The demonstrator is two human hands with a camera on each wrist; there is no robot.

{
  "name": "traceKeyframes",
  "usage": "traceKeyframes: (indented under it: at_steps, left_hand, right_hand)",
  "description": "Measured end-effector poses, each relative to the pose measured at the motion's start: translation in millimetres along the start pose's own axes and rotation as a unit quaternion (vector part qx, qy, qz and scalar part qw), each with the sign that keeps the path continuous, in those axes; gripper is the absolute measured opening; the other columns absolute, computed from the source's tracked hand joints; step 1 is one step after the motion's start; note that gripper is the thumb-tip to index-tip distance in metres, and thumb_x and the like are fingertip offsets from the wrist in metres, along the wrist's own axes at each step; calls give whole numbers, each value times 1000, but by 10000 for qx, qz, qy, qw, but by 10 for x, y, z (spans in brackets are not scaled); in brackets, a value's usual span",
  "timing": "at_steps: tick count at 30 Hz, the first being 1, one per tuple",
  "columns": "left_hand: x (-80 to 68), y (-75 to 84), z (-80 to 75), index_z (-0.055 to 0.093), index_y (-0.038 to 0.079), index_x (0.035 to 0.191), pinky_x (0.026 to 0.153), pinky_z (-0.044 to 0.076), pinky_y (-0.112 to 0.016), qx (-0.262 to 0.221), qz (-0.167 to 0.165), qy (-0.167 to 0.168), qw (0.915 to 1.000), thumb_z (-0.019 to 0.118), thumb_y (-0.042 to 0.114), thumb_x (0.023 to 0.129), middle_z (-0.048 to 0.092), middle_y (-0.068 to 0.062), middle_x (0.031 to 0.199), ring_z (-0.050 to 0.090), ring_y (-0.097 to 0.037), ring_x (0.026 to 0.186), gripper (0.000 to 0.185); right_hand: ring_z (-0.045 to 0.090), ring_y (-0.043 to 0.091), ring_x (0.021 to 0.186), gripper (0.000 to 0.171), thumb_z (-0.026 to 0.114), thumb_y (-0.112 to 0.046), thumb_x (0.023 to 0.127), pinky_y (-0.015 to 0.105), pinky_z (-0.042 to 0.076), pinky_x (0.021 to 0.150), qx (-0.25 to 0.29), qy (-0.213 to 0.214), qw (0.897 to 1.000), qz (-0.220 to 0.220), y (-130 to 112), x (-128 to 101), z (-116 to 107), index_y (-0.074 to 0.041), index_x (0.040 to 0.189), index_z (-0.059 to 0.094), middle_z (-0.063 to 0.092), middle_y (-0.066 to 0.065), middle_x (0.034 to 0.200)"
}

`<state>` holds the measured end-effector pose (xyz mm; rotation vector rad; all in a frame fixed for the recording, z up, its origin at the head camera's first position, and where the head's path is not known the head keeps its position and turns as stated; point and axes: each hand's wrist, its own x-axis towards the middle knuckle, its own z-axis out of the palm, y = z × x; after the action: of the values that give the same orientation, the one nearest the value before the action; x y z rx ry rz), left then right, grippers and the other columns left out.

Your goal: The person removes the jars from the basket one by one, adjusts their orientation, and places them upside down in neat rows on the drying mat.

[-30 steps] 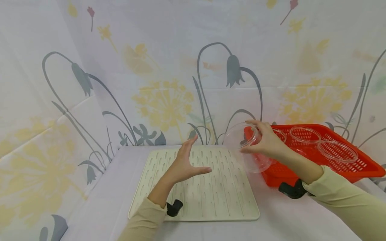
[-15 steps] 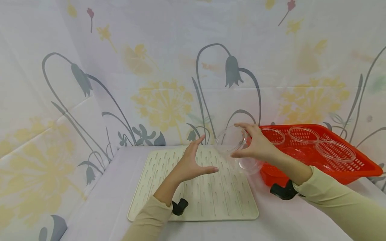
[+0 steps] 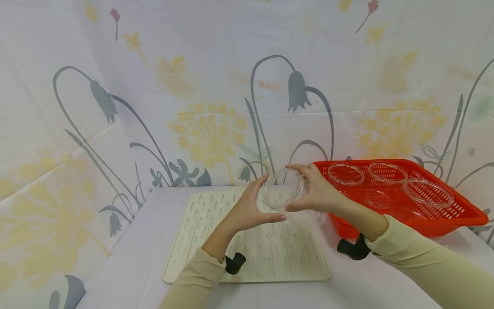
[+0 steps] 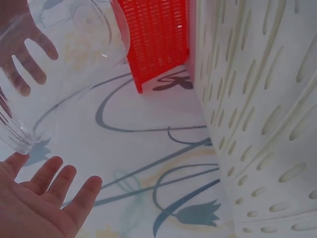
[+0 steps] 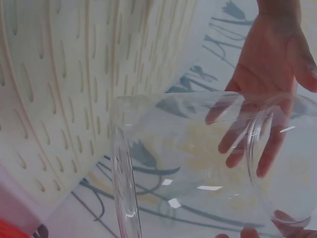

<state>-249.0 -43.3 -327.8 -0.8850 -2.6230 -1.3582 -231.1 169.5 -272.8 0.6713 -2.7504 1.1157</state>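
A clear, round see-through container with a ridged rim hangs tilted above the back right of a cream ribbed mat. My right hand grips it from the right, thumb below and fingers above. My left hand is spread on the container's left, thumb and fingers apart. In the left wrist view, a fingertip of my left hand lies close to the rim; whether it touches, I cannot tell. The right wrist view shows the container large, with part of my left hand visible through its wall.
On the right of the mat stands a red perforated plastic basket with several similar clear containers inside. A white tablecloth lies under everything. A flower-patterned cloth rises behind the table.
My right hand has carried the container left, away from the basket and over the mat. My left hand has moved slightly right, and the gap between the hands has narrowed.
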Motion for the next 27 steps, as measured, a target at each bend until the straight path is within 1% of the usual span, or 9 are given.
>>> traceKeyframes:
  at_steps: [5, 8, 9, 11, 15, 17, 21, 23, 27]
  left_hand:
    - [0, 16, -7, 23, 24, 148, 100, 34, -49, -43, 7, -10, 10000, 83, 42, 66, 28, -2, 147, 29, -21, 132, 104]
    - [-1, 21, -13, 25, 23, 148, 100, 35, -47, -124, 89, -69, 9999, 85, 38, 63, 32, -3, 145, 33, -22, 130, 105]
    - [1, 21, -14, 25, 22, 148, 100, 35, -46, -168, 156, -111, 9997, 85, 37, 63, 33, -3, 145, 33, -21, 130, 105]
    - [4, 21, -15, 24, 25, 147, 100, 37, -41, -276, 273, -227, 9990, 86, 34, 63, 36, -4, 143, 36, -19, 128, 105]
    - [7, 18, -13, 23, 29, 146, 95, 42, -31, -546, 442, -402, 9967, 87, 27, 63, 38, -3, 140, 39, -17, 126, 105]
    - [0, 18, -14, 24, 29, 145, 92, 44, -30, -654, 441, -397, 9961, 87, 24, 63, 39, -3, 139, 41, -17, 124, 103]
    - [-13, 25, -22, 26, 20, 144, 90, 45, -28, -828, 346, -314, 9955, 86, 21, 64, 40, -5, 136, 43, -18, 122, 100]
    - [-25, 39, -27, 26, 18, 144, 89, 46, -28, -923, 258, -272, 9950, 86, 21, 65, 39, -6, 136, 43, -19, 121, 99]
    - [-53, 65, -38, 24, 16, 144, 87, 47, -29, -1163, 97, -191, 9930, 84, 19, 67, 36, -6, 137, 44, -22, 119, 98]
  right_hand:
    - [42, 34, 104, 88, 85, -26, 62, 48, 51, 76, -38, -145, 9999, 36, -29, 5, 49, -14, 137, 41, 38, 16, 117]
    - [41, 33, 105, 88, 85, -26, 61, 46, 52, 75, -173, -269, 9995, 82, -32, 17, 71, -16, 137, 41, 38, 15, 119]
    - [41, 33, 105, 88, 85, -26, 61, 46, 52, 75, -229, -319, 9992, 78, -33, 20, 77, -15, 137, 42, 38, 15, 119]
    - [42, 32, 105, 88, 84, -25, 61, 45, 51, 75, -299, -425, 9986, 46, -35, 22, 85, -15, 137, 42, 38, 15, 119]
    - [43, 32, 103, 87, 84, -25, 61, 45, 51, 75, -296, -551, 9980, -59, -41, 10, 94, -13, 137, 43, 39, 15, 116]
    - [43, 32, 104, 88, 84, -27, 62, 45, 51, 76, -242, -580, 9980, -68, -42, 3, 97, -13, 137, 42, 39, 14, 117]
    - [42, 33, 110, 89, 85, -31, 64, 48, 50, 78, -62, -522, 9986, 10, -44, -22, 91, -14, 140, 40, 41, 15, 124]
    - [41, 36, 114, 89, 84, -31, 65, 51, 49, 80, 62, -407, 9991, 17, -32, -40, 76, -13, 140, 40, 41, 16, 127]
    - [35, 39, 121, 87, 82, -31, 69, 59, 43, 86, 374, -169, 9990, 190, 8, -90, 29, -15, 141, 36, 37, 18, 133]
